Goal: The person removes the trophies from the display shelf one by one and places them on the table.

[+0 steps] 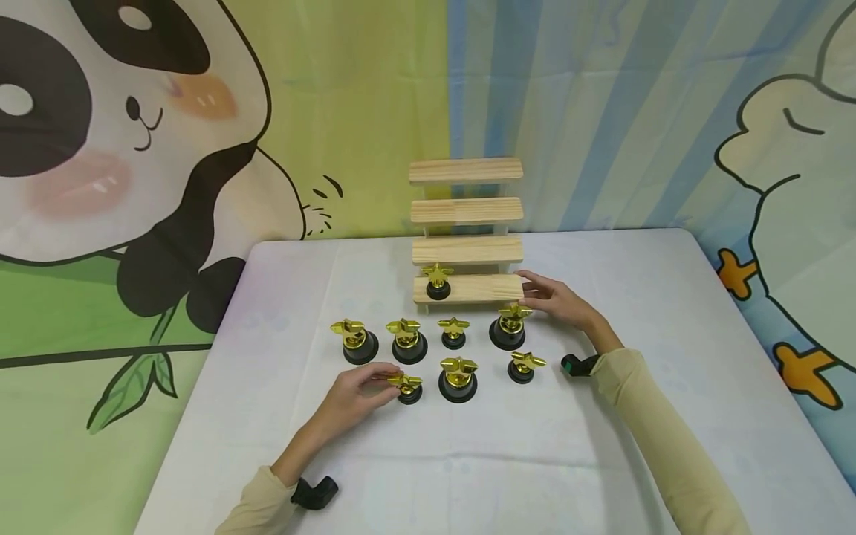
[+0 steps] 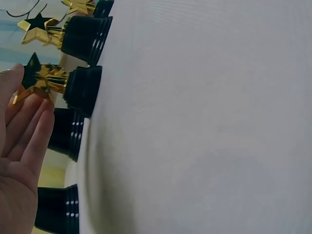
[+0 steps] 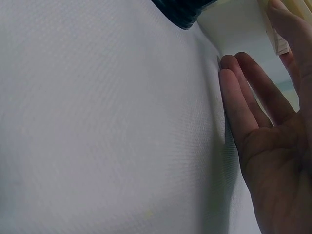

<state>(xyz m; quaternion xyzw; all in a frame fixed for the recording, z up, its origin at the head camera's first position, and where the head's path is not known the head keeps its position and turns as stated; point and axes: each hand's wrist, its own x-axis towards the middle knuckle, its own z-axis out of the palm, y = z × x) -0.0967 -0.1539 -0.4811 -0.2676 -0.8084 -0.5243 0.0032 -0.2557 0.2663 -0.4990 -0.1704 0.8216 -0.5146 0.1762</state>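
In the head view, my left hand (image 1: 361, 394) is at a small gold star trophy (image 1: 409, 389) with a black base, at the front left of the group. The left wrist view shows thumb and fingers pinching its gold star (image 2: 41, 80), and the black base stands at the tablecloth. At the right end of the lowest plank of a wooden tiered shelf (image 1: 481, 288) is my right hand (image 1: 558, 299). Its thumb and index finger hold the plank's end (image 3: 280, 41), while the other fingers extend near the cloth. One star trophy (image 1: 438, 282) stands on that plank's left part.
Several more star trophies stand before the shelf, including a large one (image 1: 458, 380) in front and another (image 1: 510, 327) near my right hand. A small trophy (image 1: 524, 366) is at the right. White cloth covers the table (image 1: 508, 461); a printed curtain (image 1: 361, 111) hangs behind.
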